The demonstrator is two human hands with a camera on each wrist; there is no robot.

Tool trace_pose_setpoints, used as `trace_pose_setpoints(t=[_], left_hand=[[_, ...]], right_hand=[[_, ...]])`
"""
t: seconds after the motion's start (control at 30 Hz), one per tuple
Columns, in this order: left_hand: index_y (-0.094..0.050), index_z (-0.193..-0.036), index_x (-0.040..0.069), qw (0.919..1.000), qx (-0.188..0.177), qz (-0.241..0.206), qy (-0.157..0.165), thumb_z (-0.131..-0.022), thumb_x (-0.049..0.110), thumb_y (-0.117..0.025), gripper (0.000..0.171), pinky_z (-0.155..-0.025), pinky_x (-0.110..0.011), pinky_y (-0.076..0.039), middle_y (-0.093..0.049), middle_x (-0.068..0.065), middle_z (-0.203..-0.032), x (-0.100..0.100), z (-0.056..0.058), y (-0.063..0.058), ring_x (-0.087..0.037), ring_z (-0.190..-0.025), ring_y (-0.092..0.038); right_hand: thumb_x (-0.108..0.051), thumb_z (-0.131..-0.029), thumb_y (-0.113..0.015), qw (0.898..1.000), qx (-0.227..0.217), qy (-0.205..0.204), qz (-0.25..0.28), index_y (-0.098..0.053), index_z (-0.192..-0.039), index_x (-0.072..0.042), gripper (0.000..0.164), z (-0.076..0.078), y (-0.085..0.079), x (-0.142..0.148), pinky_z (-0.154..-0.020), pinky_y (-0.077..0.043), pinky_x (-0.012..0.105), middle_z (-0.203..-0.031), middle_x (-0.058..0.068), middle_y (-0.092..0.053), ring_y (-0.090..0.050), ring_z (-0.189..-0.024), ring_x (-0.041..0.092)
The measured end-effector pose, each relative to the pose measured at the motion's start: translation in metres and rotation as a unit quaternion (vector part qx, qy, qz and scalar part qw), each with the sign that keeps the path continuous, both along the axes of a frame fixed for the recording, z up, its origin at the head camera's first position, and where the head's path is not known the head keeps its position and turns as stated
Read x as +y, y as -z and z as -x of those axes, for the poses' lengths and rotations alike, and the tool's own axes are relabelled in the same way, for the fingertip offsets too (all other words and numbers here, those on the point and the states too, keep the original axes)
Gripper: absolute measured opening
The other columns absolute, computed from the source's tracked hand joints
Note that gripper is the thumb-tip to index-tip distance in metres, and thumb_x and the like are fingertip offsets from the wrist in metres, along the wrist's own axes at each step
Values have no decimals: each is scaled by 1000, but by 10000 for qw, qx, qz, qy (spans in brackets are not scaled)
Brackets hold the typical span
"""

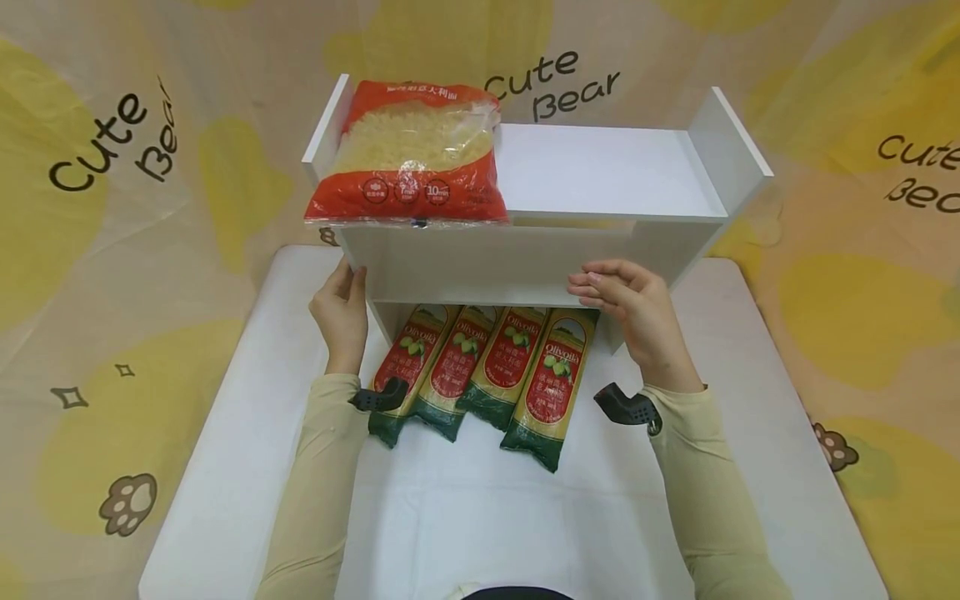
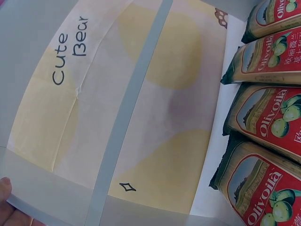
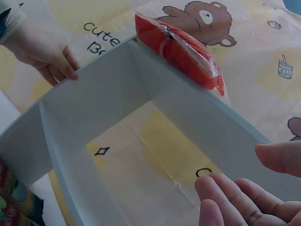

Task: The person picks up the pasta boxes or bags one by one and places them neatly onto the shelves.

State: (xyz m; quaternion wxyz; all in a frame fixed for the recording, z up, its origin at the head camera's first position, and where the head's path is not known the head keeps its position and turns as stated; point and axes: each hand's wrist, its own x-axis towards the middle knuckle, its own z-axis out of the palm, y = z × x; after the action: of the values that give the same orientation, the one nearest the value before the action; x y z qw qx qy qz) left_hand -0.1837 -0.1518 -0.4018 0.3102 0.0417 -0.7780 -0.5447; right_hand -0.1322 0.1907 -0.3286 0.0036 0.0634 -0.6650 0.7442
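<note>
A white two-tier shelf (image 1: 607, 171) stands on the table in the head view. My left hand (image 1: 339, 312) pinches the front edge of its left side panel, thumb on the inner side. In the right wrist view, that left hand (image 3: 49, 59) shows at the panel's edge. My right hand (image 1: 637, 312) holds nothing; its fingers extend leftward in front of the middle board, near the right side. On the left of the top board sits a red bag of short pasta (image 1: 416, 137). Several Olivoilà spaghetti packs (image 1: 551, 392) lie side by side beneath the lower board, sticking out forward.
A white cloth covers the table (image 1: 480, 517) under the shelf and packs. Behind and around hangs a yellow patterned backdrop (image 1: 247, 192) with "Cute Bear" lettering. The shelf's right side panel (image 1: 729, 154) rises above the top board.
</note>
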Motion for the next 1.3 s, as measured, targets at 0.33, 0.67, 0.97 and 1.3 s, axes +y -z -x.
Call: trace_pose_setpoints(t=[0.33,0.67,0.97,1.3], left_hand=[[-63,-125,4,10000,-82,16,-5,-95,10,-59,31,-91,-38,-50,-63,-11,-121,0,1,0,-23,-107,-63],[-62,-126,4,9999,-106,-17,-16,-95,10,-59,31,-90,-37,-51,-63,-13,-119,0,1,-1,-24,-106,-63],[-61,-126,4,9999,-100,-67,11,-95,10,-59,32,-90,-37,-50,-63,-14,-119,0,2,0,-24,-107,-63],[-62,-126,5,9998,-168,-111,-7,-95,11,-59,32,-90,-34,-50,-62,-13,-120,1,1,-1,-24,-108,-62]], right_hand=[[-7,-95,-56,9995,-111,27,280,-56,-110,12,24,-6,20,7,-82,-53,30,-96,6,-71,-68,-89,19],[-7,-97,-53,9977,-433,35,529,-58,-107,6,17,-15,48,15,-83,-53,30,-94,4,-72,-69,-89,17],[-10,-97,-54,9942,-968,179,439,-63,-100,-10,10,-26,75,21,-84,-52,27,-95,0,-71,-68,-91,15],[-15,-97,-55,9861,-1545,460,391,-65,-97,-12,11,-44,109,32,-83,-53,25,-95,1,-71,-68,-91,15]])
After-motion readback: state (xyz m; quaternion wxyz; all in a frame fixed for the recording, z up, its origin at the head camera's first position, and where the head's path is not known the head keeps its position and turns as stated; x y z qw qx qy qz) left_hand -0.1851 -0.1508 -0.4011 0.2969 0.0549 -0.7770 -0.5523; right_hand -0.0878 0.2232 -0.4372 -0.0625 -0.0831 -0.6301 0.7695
